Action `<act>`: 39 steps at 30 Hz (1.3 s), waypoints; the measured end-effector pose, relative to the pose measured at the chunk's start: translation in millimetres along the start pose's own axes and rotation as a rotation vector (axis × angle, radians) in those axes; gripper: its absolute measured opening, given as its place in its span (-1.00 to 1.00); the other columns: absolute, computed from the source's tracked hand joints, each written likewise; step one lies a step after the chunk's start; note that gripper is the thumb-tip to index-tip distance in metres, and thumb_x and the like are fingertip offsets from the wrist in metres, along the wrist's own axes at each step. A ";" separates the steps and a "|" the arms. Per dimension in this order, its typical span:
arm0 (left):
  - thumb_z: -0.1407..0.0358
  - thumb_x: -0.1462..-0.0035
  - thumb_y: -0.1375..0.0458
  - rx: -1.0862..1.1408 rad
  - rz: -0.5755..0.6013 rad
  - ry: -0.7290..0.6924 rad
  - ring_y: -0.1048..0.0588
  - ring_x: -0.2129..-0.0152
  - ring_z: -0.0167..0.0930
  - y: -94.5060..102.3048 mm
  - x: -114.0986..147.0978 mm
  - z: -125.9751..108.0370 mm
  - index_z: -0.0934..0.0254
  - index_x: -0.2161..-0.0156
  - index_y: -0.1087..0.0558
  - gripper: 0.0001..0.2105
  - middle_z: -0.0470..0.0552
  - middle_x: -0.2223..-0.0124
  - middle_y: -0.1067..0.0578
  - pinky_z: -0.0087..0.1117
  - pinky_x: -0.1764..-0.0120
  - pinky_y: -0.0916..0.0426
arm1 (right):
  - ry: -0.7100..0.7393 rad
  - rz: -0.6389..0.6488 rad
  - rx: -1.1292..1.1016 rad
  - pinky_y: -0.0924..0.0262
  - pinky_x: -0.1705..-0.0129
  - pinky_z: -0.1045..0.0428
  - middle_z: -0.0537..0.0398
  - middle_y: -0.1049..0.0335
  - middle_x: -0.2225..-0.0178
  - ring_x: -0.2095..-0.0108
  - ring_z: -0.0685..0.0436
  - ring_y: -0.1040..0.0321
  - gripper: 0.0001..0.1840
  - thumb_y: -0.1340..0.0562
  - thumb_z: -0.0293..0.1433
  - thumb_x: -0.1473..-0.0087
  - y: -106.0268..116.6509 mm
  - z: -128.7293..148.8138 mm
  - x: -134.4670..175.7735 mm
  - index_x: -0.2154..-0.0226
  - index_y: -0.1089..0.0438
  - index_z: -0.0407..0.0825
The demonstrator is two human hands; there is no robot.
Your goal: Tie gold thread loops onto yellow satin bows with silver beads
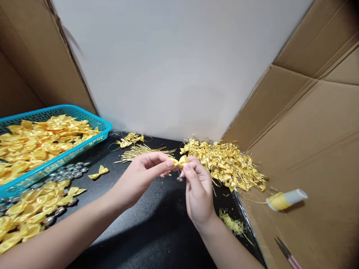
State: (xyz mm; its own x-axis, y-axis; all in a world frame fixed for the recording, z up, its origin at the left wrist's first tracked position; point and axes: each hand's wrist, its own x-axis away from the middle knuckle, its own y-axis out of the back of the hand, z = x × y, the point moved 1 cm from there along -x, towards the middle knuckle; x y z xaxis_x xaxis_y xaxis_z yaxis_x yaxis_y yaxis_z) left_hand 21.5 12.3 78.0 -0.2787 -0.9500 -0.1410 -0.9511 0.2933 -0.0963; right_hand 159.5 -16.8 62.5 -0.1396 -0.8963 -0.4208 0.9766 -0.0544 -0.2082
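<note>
Between my two hands, above the black table [157, 231], is a yellow satin bow [183, 161]. My left hand [148, 166] pinches its left side between thumb and fingers. On the bow's right side, my right hand [198, 183] grips with thumb and forefinger. A small silvery bead [180, 179] hangs just below the bow, near the right fingertips. Behind my hands lies a bundle of gold twist ties [137, 152]. One loose yellow bow [98, 172] rests on the table to the left.
At the left stands a blue basket [105, 129] full of yellow bows; silvery beads [73, 171] and more bows [30, 209] lie before it. Finished-looking bows [224, 162] are heaped at the right. Beyond are a thread spool [286, 200], thread scraps [232, 223] and scissors [287, 252]. Cardboard walls [316, 142] flank the table.
</note>
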 end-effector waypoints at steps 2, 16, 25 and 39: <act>0.20 -0.05 -0.28 0.019 0.003 -0.002 -0.35 0.55 -0.50 1.5 -0.3 0.4 0.26 0.51 -0.50 -0.80 -0.12 0.55 -0.45 -0.48 0.42 -0.28 | 0.013 0.003 -0.009 -0.17 0.19 0.00 0.14 -0.27 0.35 0.26 -0.06 -0.25 -0.70 -0.17 -0.36 -0.17 2.3 2.8 -1.2 0.59 -0.31 0.00; 0.15 -0.16 -0.15 0.052 0.188 -0.051 -0.30 0.51 -0.47 3.2 -0.4 -1.6 0.28 0.44 -0.39 -0.75 -0.11 0.50 -0.35 -0.45 0.41 -0.25 | 0.064 0.114 0.038 -0.17 0.19 0.01 0.15 -0.34 0.37 0.28 -0.04 -0.29 -0.74 -0.17 -0.38 -0.20 2.9 6.2 -4.8 0.52 -0.39 0.01; 0.32 -0.27 -0.02 -0.720 0.116 -0.543 -0.29 0.57 -0.49 7.5 4.5 -15.7 0.30 0.46 -0.36 -0.74 -0.10 0.52 -0.37 -0.46 0.50 -0.16 | 0.127 0.119 0.322 -0.13 0.13 -0.05 0.12 -0.26 0.34 0.21 -0.10 -0.26 -0.72 -0.18 -0.41 -0.11 4.8 16.4 -1.3 0.61 -0.32 -0.01; 0.40 -0.25 -0.04 -0.874 0.018 -0.701 -0.31 0.55 -0.48 6.7 4.9 -14.8 0.30 0.41 -0.37 -0.82 -0.08 0.50 -0.38 -0.47 0.48 -0.22 | 0.061 0.113 0.266 -0.11 0.02 -0.08 0.08 -0.21 0.30 0.12 -0.13 -0.20 -0.70 -0.19 -0.40 -0.04 2.0 18.8 -0.4 0.68 -0.24 -0.01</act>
State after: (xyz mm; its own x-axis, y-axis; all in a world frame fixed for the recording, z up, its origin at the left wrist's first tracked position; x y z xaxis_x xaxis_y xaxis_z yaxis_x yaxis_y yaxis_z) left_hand 11.8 8.0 91.3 -0.4191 -0.5949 -0.6859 -0.7909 -0.1319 0.5976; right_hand 164.6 -24.9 78.9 -0.0291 -0.8755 -0.4823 0.9940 -0.0762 0.0782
